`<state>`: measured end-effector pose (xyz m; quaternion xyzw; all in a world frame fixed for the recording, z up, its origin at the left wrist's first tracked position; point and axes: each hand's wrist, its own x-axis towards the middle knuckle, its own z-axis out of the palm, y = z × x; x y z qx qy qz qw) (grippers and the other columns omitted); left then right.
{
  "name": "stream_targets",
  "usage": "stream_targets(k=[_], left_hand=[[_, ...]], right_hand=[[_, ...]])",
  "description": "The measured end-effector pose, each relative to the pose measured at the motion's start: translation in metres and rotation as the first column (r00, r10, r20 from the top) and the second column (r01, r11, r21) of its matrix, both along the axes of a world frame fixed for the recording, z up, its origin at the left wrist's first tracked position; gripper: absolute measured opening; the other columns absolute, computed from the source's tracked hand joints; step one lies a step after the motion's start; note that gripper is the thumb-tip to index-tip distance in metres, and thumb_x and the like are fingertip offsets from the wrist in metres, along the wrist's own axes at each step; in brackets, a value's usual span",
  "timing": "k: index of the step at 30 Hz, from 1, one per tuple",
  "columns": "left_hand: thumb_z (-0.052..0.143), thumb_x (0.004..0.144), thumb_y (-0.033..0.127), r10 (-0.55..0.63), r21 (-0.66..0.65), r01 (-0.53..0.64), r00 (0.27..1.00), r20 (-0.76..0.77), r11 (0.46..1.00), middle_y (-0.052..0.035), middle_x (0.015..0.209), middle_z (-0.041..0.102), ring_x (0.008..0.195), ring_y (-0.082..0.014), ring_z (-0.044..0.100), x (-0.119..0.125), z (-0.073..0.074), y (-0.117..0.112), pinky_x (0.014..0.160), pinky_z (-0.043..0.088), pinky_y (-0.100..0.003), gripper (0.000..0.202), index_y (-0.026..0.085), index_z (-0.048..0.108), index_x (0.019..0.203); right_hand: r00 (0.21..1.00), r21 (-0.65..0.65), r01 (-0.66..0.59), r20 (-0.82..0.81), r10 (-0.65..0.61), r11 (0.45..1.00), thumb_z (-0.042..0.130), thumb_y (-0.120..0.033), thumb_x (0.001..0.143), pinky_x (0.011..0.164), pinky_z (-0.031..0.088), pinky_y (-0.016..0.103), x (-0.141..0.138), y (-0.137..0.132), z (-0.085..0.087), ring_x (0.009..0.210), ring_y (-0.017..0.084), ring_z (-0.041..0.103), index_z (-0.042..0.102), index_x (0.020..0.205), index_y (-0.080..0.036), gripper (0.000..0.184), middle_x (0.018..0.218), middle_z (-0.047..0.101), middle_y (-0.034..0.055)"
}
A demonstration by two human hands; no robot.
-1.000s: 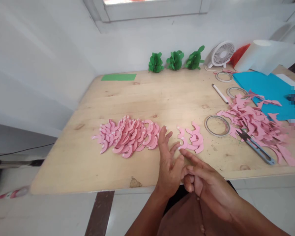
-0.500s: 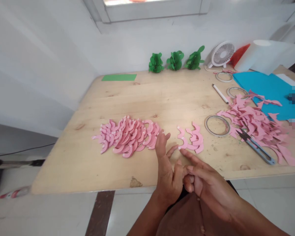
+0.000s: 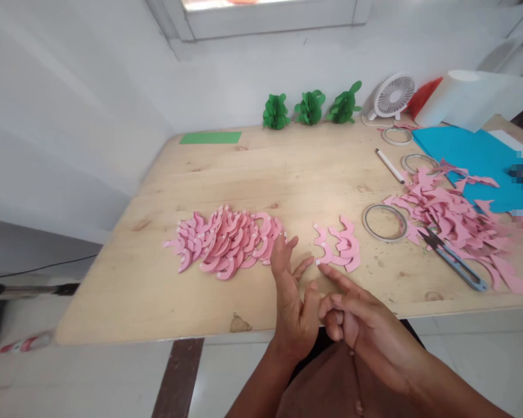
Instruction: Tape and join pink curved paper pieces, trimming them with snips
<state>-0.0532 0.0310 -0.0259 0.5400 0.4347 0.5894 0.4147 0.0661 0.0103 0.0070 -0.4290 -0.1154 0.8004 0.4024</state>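
My left hand [image 3: 294, 307] is raised above the table's front edge, its fingers spread and nothing visible in it. Its upper fingertips overlap the right end of a heap of pink curved paper cut-outs [image 3: 233, 241], many with small white tabs at their ends. To its right is my right hand [image 3: 366, 322], index finger stretched out and other fingers loosely bent. That index fingertip is at the white tab on the lower end of a pink scalloped paper strip [image 3: 325, 252]. More pink scalloped strips [image 3: 351, 249] lie just to the right. I see nothing held in the right hand.
Right of the strips lie a tape roll [image 3: 384, 239], blue-handled thread snips [image 3: 459, 267] and pink paper scraps [image 3: 457, 215]. Behind them are a white pen [image 3: 390, 165] and blue sheets [image 3: 497, 157]. Green paper figures [image 3: 309, 107] and a small fan [image 3: 392, 97] stand along the wall.
My left hand has moved slightly left, away from my right hand. The fingers that were meeting now show a small gap. The paper pieces look the same.
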Motion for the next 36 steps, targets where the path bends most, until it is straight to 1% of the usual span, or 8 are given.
stream_targets(k=[8,16,22,25,31,36], left_hand=[[0.044,0.087,0.017,-0.01,-0.02,0.01,1.0,0.002,1.0,-0.0041,0.156,0.007,0.14,-0.0294,0.021,0.0015,0.003,-0.0006,0.102,0.041,-0.051,0.071,0.038,0.01,0.146],[0.045,0.086,0.016,0.001,-0.046,0.001,0.999,0.042,0.999,-0.0029,0.157,0.007,0.14,-0.0289,0.021,0.0026,0.0057,-0.0005,0.103,0.041,-0.051,0.071,0.039,0.012,0.145],[0.044,0.087,0.016,-0.023,-0.031,0.024,0.999,0.039,0.999,-0.0032,0.157,0.006,0.141,-0.029,0.02,0.0038,0.004,-0.0007,0.103,0.041,-0.05,0.07,0.039,0.012,0.145],[0.043,0.087,0.015,-0.042,-0.019,0.042,0.999,0.023,0.999,-0.0033,0.157,0.005,0.141,-0.0294,0.02,0.0043,0.0023,-0.0003,0.103,0.041,-0.051,0.071,0.038,0.011,0.146],[0.04,0.086,0.011,-0.088,-0.072,0.088,0.996,0.011,0.993,-0.0011,0.158,0.002,0.142,-0.027,0.015,0.0036,0.0015,0.0,0.107,0.037,-0.05,0.075,0.039,0.007,0.147],[0.041,0.085,0.009,-0.103,-0.069,0.103,0.995,0.0,0.992,-0.0011,0.158,0.003,0.142,-0.0269,0.013,0.0039,0.0008,-0.0003,0.108,0.034,-0.052,0.077,0.039,0.006,0.146]], right_hand=[[1.0,-0.023,0.01,0.002,-0.01,1.0,0.062,-0.021,0.08,0.059,0.036,0.025,-0.0001,-0.0008,0.0033,0.055,0.011,0.051,0.039,0.138,-0.022,0.063,0.071,0.065,-0.0004],[1.0,-0.011,0.016,-0.014,-0.016,1.0,0.06,-0.02,0.081,0.059,0.036,0.025,0.0002,0.0,0.0007,0.055,0.011,0.052,0.04,0.137,-0.022,0.059,0.075,0.067,0.0009],[0.999,-0.01,0.021,-0.025,-0.021,1.0,0.058,-0.017,0.083,0.059,0.036,0.026,0.0011,-0.0011,-0.0014,0.055,0.011,0.052,0.038,0.139,-0.021,0.06,0.07,0.065,-0.0003],[1.0,-0.019,0.021,-0.011,-0.021,1.0,0.059,-0.019,0.082,0.058,0.036,0.026,0.0009,-0.0013,-0.0017,0.054,0.011,0.052,0.039,0.138,-0.021,0.06,0.067,0.064,-0.0009],[1.0,-0.02,0.014,0.006,-0.014,1.0,0.062,-0.021,0.08,0.058,0.036,0.025,0.0003,-0.0003,0.0006,0.053,0.011,0.052,0.042,0.137,-0.022,0.06,0.066,0.062,-0.0016],[1.0,-0.03,0.012,0.014,-0.011,0.999,0.066,-0.023,0.077,0.057,0.037,0.025,0.0,0.0008,0.0012,0.053,0.01,0.051,0.044,0.135,-0.023,0.062,0.067,0.062,-0.0021]])
